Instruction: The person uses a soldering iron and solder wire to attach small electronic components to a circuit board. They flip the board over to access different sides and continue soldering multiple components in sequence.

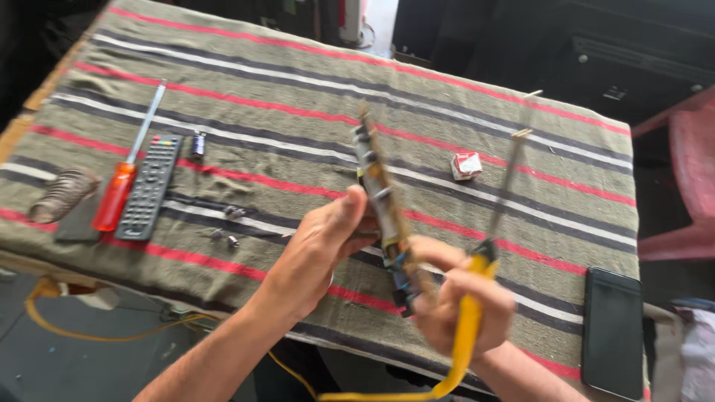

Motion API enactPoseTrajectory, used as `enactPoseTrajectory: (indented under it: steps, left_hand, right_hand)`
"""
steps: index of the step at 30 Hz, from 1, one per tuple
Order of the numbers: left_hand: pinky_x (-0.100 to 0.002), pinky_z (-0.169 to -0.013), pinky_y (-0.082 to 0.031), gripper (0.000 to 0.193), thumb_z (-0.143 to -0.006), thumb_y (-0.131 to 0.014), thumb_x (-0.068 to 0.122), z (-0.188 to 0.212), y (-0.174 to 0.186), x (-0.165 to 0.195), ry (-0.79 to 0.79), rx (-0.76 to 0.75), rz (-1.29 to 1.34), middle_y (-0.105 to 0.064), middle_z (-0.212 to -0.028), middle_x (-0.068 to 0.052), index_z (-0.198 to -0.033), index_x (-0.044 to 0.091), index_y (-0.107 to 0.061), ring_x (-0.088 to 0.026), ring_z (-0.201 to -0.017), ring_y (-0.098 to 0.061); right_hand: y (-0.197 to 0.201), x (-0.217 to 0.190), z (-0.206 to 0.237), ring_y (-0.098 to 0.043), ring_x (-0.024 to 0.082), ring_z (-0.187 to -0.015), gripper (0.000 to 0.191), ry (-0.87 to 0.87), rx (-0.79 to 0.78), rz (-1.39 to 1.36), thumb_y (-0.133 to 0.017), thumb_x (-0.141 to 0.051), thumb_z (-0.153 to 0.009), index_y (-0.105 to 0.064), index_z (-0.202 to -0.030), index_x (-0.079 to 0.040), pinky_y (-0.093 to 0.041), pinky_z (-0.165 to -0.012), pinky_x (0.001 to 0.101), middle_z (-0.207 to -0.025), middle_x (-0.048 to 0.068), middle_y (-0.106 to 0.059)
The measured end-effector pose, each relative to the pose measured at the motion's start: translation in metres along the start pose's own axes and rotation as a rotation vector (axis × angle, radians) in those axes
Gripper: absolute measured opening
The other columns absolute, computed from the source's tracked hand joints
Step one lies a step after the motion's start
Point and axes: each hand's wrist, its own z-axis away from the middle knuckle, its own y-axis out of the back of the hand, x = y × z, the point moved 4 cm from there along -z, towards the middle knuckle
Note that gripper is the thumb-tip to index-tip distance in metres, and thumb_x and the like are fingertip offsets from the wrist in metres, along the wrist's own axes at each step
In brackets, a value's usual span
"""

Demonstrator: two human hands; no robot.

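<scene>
You are holding a long narrow circuit board [380, 201] edge-up above the striped cloth-covered table [298, 112]. Your left hand [316, 249] is grasping it from the left side, thumb pressing near its middle. Your right hand [462, 309] is gripping the board's lower end and is also clenching a yellow-handled soldering iron [477, 298], whose thin tip is pointing upward just right of the board. The picture is blurred here.

circuit board [380, 201] motion-blurred | yellow tool [468, 327] blurred | phone [612, 331] edge-cropped
</scene>
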Motion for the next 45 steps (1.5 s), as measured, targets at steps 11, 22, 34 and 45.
enactPoseTrajectory:
  steps: [11, 22, 34, 45]
  left_hand:
    - [-0.035, -0.078, -0.059, 0.032, -0.093, -0.066, 0.018, 0.041, 0.031, -0.009, 0.055, 0.241, 0.266, -0.071, -0.100, -0.011, -0.116, -0.005, -0.064, -0.017, -0.087, -0.070]
    - [-0.045, -0.081, -0.063, 0.034, -0.089, -0.060, 0.019, -0.029, 0.045, -0.038, 0.185, 0.144, 0.646, -0.076, -0.101, -0.018, -0.113, -0.004, -0.067, -0.028, -0.085, -0.076]
    - [-0.039, -0.079, -0.063, 0.031, -0.087, -0.064, 0.011, -0.081, 0.028, -0.056, 0.085, -0.007, 0.414, -0.072, -0.101, -0.014, -0.114, -0.004, -0.064, -0.020, -0.085, -0.074]
    - [-0.035, -0.083, -0.061, 0.028, -0.094, -0.060, 0.011, -0.072, 0.026, -0.059, 0.072, -0.079, 0.383, -0.072, -0.106, -0.013, -0.117, -0.005, -0.065, -0.018, -0.091, -0.071]
  right_hand:
    - [-0.049, -0.024, 0.015, -0.059, 0.046, -0.138, 0.069, 0.175, -0.492, -0.057, -0.089, -0.020, -0.091, -0.039, -0.139, -0.012, -0.055, -0.114, 0.0544, -0.149, 0.029, -0.052]
    - [0.008, 0.026, -0.031, -0.065, 0.036, -0.132, 0.036, 0.087, -0.113, 0.346, -0.073, -0.016, -0.101, -0.046, -0.123, -0.007, -0.055, -0.116, 0.0527, -0.133, 0.025, -0.065]
    - [0.030, 0.057, -0.039, -0.073, 0.030, -0.108, 0.042, -0.218, -0.036, 0.629, -0.080, -0.008, -0.094, -0.049, -0.123, -0.006, -0.058, -0.089, 0.0394, -0.121, 0.019, -0.070]
    - [0.013, 0.054, -0.033, -0.068, 0.015, -0.086, 0.040, -0.212, -0.080, 0.477, -0.077, 0.000, -0.099, -0.046, -0.124, -0.006, -0.055, -0.070, 0.0270, -0.103, 0.008, -0.069]
